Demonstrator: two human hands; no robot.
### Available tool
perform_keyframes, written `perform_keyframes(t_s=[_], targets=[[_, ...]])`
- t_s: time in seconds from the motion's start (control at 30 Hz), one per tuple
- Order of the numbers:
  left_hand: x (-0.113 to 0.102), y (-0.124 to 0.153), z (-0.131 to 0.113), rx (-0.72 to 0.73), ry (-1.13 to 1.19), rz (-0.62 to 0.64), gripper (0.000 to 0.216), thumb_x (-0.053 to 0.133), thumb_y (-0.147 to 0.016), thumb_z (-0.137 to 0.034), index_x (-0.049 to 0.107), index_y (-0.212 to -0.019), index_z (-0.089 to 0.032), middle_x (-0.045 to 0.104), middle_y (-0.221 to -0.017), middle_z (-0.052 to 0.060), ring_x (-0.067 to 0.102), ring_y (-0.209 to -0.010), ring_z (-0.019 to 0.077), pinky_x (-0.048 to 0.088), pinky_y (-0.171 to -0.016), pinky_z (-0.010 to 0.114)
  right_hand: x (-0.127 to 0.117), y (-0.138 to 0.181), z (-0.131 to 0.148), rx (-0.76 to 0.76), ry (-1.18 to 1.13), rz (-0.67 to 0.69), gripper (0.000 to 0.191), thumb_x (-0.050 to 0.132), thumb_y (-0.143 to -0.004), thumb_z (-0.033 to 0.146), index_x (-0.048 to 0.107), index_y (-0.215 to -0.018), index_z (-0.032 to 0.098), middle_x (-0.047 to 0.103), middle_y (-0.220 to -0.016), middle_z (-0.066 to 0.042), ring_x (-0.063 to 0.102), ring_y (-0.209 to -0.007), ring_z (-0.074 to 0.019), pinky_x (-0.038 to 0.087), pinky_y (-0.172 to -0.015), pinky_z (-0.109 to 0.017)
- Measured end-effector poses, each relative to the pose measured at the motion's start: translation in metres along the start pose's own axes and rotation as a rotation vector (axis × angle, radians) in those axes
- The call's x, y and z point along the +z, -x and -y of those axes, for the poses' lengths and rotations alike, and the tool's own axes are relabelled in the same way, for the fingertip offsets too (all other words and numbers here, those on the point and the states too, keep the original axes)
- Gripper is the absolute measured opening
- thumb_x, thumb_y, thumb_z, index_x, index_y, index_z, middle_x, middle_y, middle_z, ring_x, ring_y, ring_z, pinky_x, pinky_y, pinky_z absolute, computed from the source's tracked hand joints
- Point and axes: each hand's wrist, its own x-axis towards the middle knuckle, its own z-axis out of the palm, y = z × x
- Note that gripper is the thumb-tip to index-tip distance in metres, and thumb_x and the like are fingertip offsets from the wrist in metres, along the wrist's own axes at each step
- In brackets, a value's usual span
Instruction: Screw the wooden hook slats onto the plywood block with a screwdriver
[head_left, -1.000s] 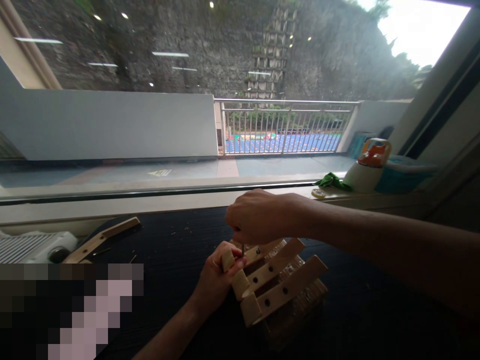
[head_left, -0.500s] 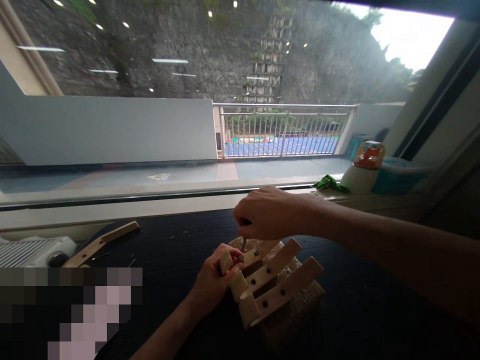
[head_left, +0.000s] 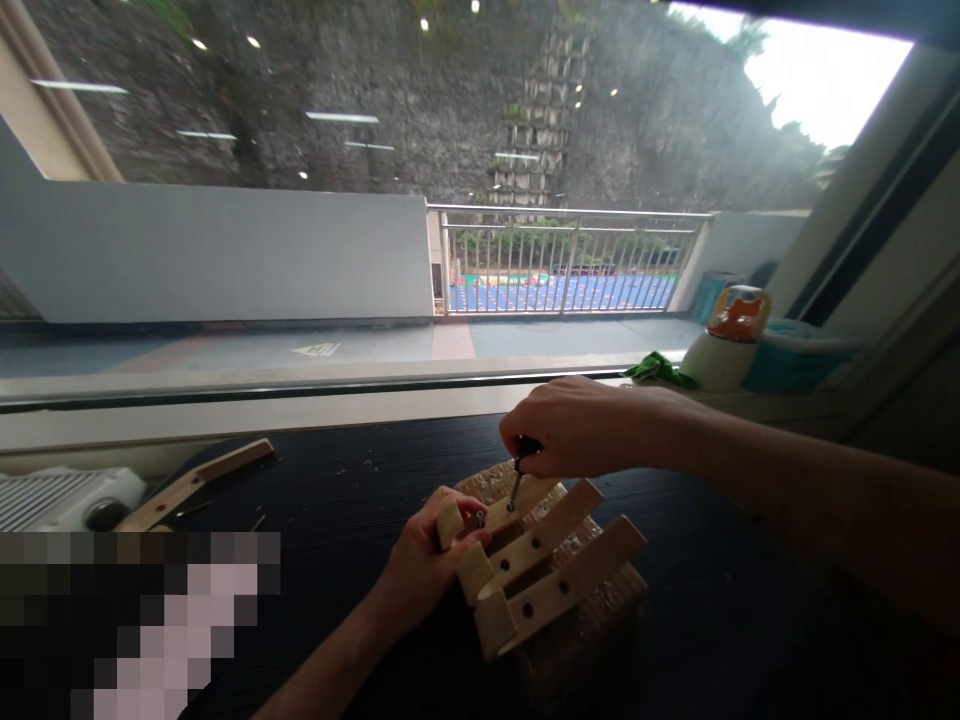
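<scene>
wooden frame: on the dark surface.
left hand: grip tight on the wooden frame's left end.
right hand: above the wooden frame, grip closed round a screwdriver.

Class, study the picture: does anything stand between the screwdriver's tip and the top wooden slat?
Nothing visible does. The right hand holds the screwdriver tilted, its tip at the top slat; the left hand grips that slat's end to one side.

Bright window backlight, glare reflections on glass, dim foreground, warped edges.
</scene>
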Motion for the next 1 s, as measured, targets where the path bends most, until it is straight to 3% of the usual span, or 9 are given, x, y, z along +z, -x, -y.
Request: perform_keyframes(t_s=[0.33,0.6,0.77,1.0], targets=[[0.0,-0.001,-0.001,-0.021,-0.008,-0.024,0.017,0.063,-0.073,-0.025,0.065,-0.088,-0.018,0.054,-0.079,0.0,0.05,-0.064,0.0125,0.042,-0.06,0.023,-0.001,-0.003,0.005,-0.022,-0.006,0.033,0.012,0.054,-0.073,0.019,0.065,-0.079,0.02,0.063,-0.074,-0.001,0.049,-0.061,-0.0121,0.031,-0.056,-0.028],[0.0,0.0,0.001,-0.005,-0.013,-0.029,0.016,0.063,-0.074,-0.026,0.066,-0.087,-0.018,0.056,-0.083,0.002,0.053,-0.068,0.014,0.043,-0.063,0.024,0.005,-0.004,0.008,-0.127,0.003,0.051,0.016,0.052,-0.073,0.01,0.063,-0.077,0.021,0.063,-0.078,-0.003,0.052,-0.07,-0.0161,0.034,-0.062,-0.03],[0.001,0.0,0.003,-0.012,-0.02,-0.025,0.017,0.063,-0.074,-0.027,0.065,-0.089,-0.018,0.056,-0.084,0.002,0.053,-0.071,0.015,0.043,-0.064,0.024,0.007,-0.014,0.0,-0.086,-0.061,0.039,0.021,0.052,-0.07,0.009,0.064,-0.081,0.022,0.064,-0.081,-0.002,0.052,-0.072,-0.0152,0.034,-0.061,-0.028],[0.001,0.0,0.0,-0.017,-0.01,-0.022,0.016,0.063,-0.074,-0.026,0.066,-0.087,-0.017,0.055,-0.083,0.001,0.051,-0.065,0.0129,0.042,-0.062,0.024,-0.003,-0.02,0.007,0.076,0.058,0.13,0.016,0.056,-0.069,0.02,0.066,-0.082,0.019,0.065,-0.08,-0.003,0.054,-0.071,-0.0167,0.033,-0.057,-0.029]])
